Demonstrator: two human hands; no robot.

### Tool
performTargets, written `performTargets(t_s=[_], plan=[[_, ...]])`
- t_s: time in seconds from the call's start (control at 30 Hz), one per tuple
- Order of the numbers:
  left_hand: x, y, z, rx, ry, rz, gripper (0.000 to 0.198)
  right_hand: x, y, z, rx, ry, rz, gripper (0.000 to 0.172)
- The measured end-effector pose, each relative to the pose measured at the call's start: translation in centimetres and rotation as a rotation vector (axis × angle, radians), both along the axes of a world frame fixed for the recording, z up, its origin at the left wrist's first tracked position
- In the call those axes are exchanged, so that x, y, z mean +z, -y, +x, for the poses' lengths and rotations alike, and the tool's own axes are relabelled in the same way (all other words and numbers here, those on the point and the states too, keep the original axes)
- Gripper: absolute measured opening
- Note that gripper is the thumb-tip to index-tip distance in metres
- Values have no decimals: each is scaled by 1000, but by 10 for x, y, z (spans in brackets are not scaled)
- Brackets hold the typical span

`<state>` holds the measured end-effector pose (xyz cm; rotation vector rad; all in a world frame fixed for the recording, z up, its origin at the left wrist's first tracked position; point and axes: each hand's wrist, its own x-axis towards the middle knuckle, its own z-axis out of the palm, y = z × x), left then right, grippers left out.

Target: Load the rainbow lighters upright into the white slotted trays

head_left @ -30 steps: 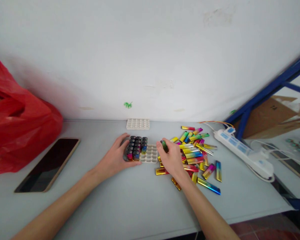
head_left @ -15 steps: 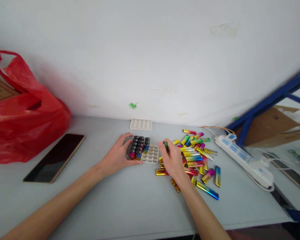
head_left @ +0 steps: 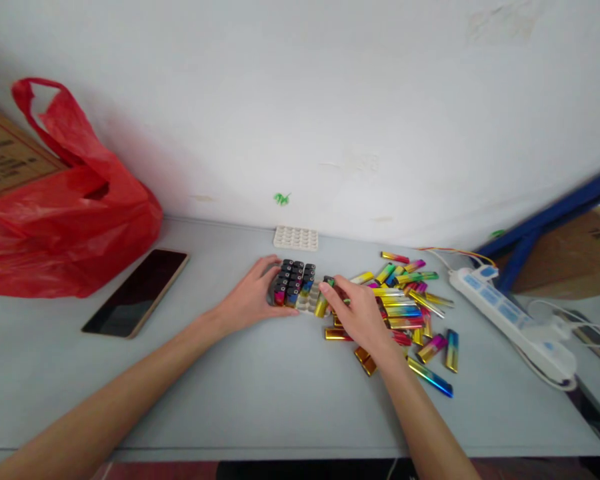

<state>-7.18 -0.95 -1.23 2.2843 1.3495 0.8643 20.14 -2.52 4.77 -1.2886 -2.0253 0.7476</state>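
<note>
Green-gold metallic lighter [head_left: 322, 305] stands near-upright, pinched by your right hand [head_left: 359, 309] over white gridded tray [head_left: 307, 304]; left hand [head_left: 251, 291] flanks tray, grip unclear.

Just below mid-frame I have the person's left grip [head_left: 247, 300] curled around black-topped pieces [head_left: 291, 281] standing in a white tray [head_left: 307, 304]. The right grip [head_left: 363, 312] pinches a green-and-gold piece [head_left: 321, 306] at the tray's right end; I can't tell whether it sits in a cell. Right of centre I see a pile of shiny pieces [head_left: 403, 311] on the grey desk [head_left: 260, 393]. A second tray [head_left: 295, 238] lies at dead centre, a phone [head_left: 136, 292] left of centre below a red bag [head_left: 75, 227], and a power strip [head_left: 505, 320] far right.
</note>
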Motion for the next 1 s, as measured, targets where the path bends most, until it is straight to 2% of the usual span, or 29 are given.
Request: performTargets(t_s=[0.17,0.3,0.4,0.53,0.63,0.73,0.8,0.83,0.9,0.93,1.0], plan=[[3,1,3,-9,15,-4,85,-8,0,1,133,11,-12,48],[4,1,3,-16,24,-3,81,-13,0,-1,176,70,46,45],[3,1,3,-5,25,-6,82,-14,-1,-6,159,141,111,45],[1,-1,2,-11,44,14,80,-14,-4,-18,67,272,177,46],[3,0,2,-19,26,21,76,-13,-4,-16,74,248,174,50],[5,0,1,-18,-4,16,73,-9,-12,10,32,156,186,48],[5,-1,0,-9,-21,16,74,-6,-28,41,-132,145,224,46],[5,-2,0,-7,-30,15,74,-4,-40,59,-237,190,250,42],[3,-3,-1,-5,-42,21,75,-3,-69,93,-360,386,248,31],[2,-4,-2,-5,-45,27,75,-2,-83,108,-383,513,205,30],[0,-5,-3,-7,-40,48,78,-4,-107,130,-394,580,170,33]])
